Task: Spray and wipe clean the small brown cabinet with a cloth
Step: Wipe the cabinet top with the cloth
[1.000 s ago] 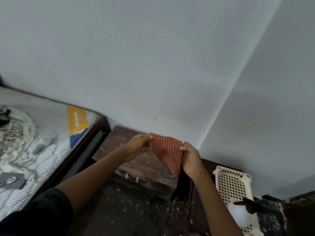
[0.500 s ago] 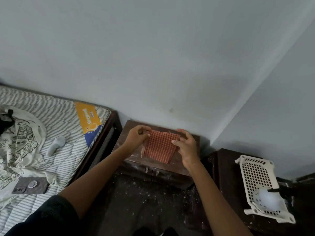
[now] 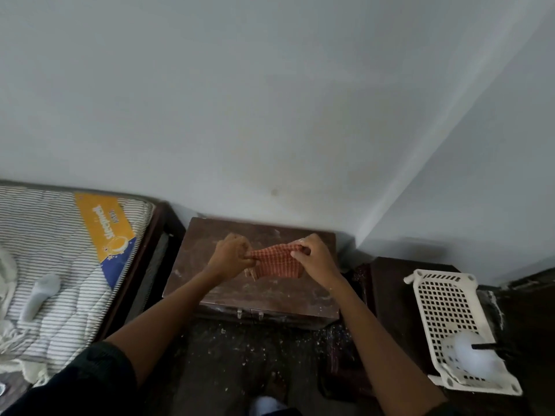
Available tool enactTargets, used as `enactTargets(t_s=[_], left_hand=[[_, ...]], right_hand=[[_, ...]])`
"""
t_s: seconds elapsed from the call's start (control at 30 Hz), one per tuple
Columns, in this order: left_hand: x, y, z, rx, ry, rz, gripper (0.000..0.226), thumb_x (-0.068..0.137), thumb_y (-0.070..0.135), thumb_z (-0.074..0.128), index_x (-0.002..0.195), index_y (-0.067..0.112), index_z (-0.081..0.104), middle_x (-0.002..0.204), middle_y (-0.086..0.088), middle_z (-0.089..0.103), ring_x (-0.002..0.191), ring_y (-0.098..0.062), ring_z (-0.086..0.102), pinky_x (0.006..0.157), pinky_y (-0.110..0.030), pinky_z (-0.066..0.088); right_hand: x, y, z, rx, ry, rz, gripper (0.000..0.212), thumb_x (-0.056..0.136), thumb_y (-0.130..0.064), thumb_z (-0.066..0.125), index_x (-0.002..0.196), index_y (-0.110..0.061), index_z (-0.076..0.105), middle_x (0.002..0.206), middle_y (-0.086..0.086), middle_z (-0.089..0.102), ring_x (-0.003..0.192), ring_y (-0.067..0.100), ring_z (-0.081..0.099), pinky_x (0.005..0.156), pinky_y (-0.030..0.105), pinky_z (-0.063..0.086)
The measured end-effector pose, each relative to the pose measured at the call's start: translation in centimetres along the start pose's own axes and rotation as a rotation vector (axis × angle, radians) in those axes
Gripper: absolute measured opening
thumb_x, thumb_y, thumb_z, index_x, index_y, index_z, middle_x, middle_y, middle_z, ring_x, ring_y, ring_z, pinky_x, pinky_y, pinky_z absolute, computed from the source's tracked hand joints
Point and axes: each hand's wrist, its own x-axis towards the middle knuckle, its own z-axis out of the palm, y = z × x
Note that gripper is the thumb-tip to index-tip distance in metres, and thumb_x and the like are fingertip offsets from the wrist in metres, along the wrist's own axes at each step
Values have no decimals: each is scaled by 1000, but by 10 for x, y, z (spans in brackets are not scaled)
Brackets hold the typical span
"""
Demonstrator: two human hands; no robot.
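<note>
The small brown cabinet [image 3: 210,283] stands against the wall, its top dusty with pale smears. Over its top I hold an orange checked cloth [image 3: 277,261], folded into a small pad. My left hand [image 3: 229,255] pinches the cloth's left edge and my right hand [image 3: 312,256] grips its right edge. The cloth hangs just above the cabinet top, near the back half. A white spray bottle [image 3: 476,360] with a black nozzle lies in a basket at the right.
A striped mattress [image 3: 60,250] on a dark bed frame borders the cabinet's left side. A darker low cabinet [image 3: 387,295] at the right carries a white perforated basket [image 3: 441,307]. White crumbs litter the dark floor [image 3: 228,355] in front. Walls meet in a corner behind.
The view has tilted down and closer over the cabinet. Both hands have lowered the cloth toward the cabinet top and folded it from a hanging sheet into a narrower pad.
</note>
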Motion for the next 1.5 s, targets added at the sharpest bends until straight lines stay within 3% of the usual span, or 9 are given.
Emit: enactTargets(t_s=[0.17, 0.4, 0.57, 0.73, 0.93, 1.03, 1.2, 1.37, 1.5], left_hand=[[18, 2, 20, -344, -149, -114, 12, 88, 12, 59, 86, 16, 48, 84, 0, 58, 72, -13, 57, 58, -19, 46], [51, -14, 106, -457, -177, -190, 17, 97, 19, 46, 110, 12, 39, 88, 4, 59, 75, -5, 60, 53, -14, 48], [76, -50, 198, -393, -203, -213, 19, 96, 30, 46, 101, 14, 37, 87, 9, 54, 74, -3, 53, 55, -12, 40], [103, -69, 249, -495, -224, -236, 26, 94, 33, 51, 111, 14, 51, 100, -1, 64, 86, -13, 62, 71, -26, 53], [126, -90, 276, 65, 50, -161, 38, 97, 38, 38, 97, 12, 66, 84, -9, 68, 73, -26, 64, 57, -29, 43], [122, -120, 281, 229, 240, 47, 32, 90, 30, 46, 101, 9, 67, 106, -12, 66, 96, -34, 60, 79, -41, 46], [121, -164, 285, 448, 11, 33, 61, 91, 52, 28, 147, 28, 23, 157, -9, 14, 145, -31, 6, 114, -49, 1], [132, -196, 285, 615, -89, 99, 66, 91, 60, 6, 146, 27, 24, 152, -16, 25, 138, -38, 25, 108, -60, 20], [133, -203, 289, 598, -169, 84, 66, 92, 60, 1, 148, 29, 17, 155, -15, 17, 140, -37, 17, 108, -60, 19]], right_hand=[[14, 37, -5, 352, -77, 190, 20, 88, -20, 60, 103, -7, 62, 103, 5, 59, 94, 15, 57, 77, 24, 47], [22, 101, 49, 178, 174, 213, 18, 99, -18, 38, 81, -17, 43, 70, -9, 40, 61, 4, 41, 59, 15, 38], [22, 189, 100, 120, 331, 374, 18, 98, -27, 36, 92, -14, 47, 74, -3, 51, 66, 15, 53, 65, 35, 47], [28, 239, 114, 138, 486, 423, 22, 98, -26, 38, 98, -9, 52, 73, -7, 50, 63, 11, 51, 59, 28, 45], [43, 277, 124, -169, 530, 550, 30, 94, -19, 45, 117, -4, 56, 116, 9, 52, 104, 19, 44, 83, 32, 44], [36, 268, 148, -226, 521, 494, 26, 91, -6, 43, 109, -1, 60, 110, 9, 58, 99, 16, 48, 80, 24, 44], [44, 258, 201, -379, 349, 510, 49, 95, -33, 38, 140, -14, 37, 151, 18, 27, 140, 36, 22, 113, 50, 21], [54, 280, 222, -547, 175, 496, 66, 86, -60, 4, 146, -32, 5, 156, 9, -3, 142, 37, -7, 112, 54, -6], [30, 303, 225, -607, 280, 540, 61, 91, -59, 15, 144, -30, 20, 153, 10, 19, 141, 36, 13, 111, 51, 2]])
